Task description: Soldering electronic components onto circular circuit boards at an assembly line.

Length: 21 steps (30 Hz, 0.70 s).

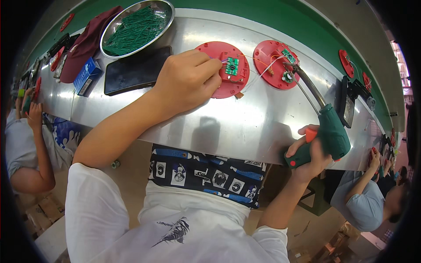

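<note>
My left hand (190, 79) is over the left side of a round red plastic housing (240, 52), fingers closed on thin wires. The wires run to a small green circuit board (232, 66) on the housing; my fingers hide their ends. A green soldering gun (335, 131) with a red trigger fills my right hand (313, 153), which wraps its handle. Its metal tip reaches up and left over a second round red housing (263, 50). That housing carries another green board (288, 55), a small round part (287, 77) and loose white wires.
A steel bowl (172, 19) of green wires, a black phone (136, 70), a blue box (87, 75) and a maroon cap (83, 48) lie on the left of the metal bench (245, 127). A black stand (348, 103) is at right. Other people sit at both sides.
</note>
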{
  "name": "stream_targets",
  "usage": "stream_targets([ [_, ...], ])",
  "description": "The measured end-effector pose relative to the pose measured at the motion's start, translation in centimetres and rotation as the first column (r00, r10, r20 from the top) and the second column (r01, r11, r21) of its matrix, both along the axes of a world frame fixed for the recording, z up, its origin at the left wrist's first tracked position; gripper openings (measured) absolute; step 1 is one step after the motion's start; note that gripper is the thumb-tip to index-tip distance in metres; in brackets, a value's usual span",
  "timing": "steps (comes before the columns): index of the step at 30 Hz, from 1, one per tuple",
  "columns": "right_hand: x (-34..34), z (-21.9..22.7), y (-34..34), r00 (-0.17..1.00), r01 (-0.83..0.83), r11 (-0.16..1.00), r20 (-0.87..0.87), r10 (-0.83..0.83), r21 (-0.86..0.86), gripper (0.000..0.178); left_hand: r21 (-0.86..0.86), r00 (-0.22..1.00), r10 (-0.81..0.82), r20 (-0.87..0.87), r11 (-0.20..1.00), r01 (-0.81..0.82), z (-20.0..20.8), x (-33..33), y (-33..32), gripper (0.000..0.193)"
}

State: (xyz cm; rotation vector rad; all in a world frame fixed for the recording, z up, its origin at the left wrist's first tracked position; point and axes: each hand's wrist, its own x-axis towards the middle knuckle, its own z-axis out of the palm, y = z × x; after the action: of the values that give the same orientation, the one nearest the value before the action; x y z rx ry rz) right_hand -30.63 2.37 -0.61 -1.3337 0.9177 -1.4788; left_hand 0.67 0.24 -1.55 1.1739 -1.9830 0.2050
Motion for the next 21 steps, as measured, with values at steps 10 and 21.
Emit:
stream_targets([
  [10, -0.09, 0.25, 0.05, 0.999, 0.028, 0.999, 0.034, -0.029, 0.023, 0.035, 0.008, 1.0, 0.021, 0.017, 1.0, -0.021, 0.24, -0.23, 0.26, 0.012],
  [21, 0.4, 0.17, -0.2, 0.997, 0.043, 0.999, 0.059, -0.045, 0.029, 0.035, 0.027, 0.998, 0.042, 0.042, 0.999, -0.043, 0.44, 0.34, 0.31, 0.012],
])
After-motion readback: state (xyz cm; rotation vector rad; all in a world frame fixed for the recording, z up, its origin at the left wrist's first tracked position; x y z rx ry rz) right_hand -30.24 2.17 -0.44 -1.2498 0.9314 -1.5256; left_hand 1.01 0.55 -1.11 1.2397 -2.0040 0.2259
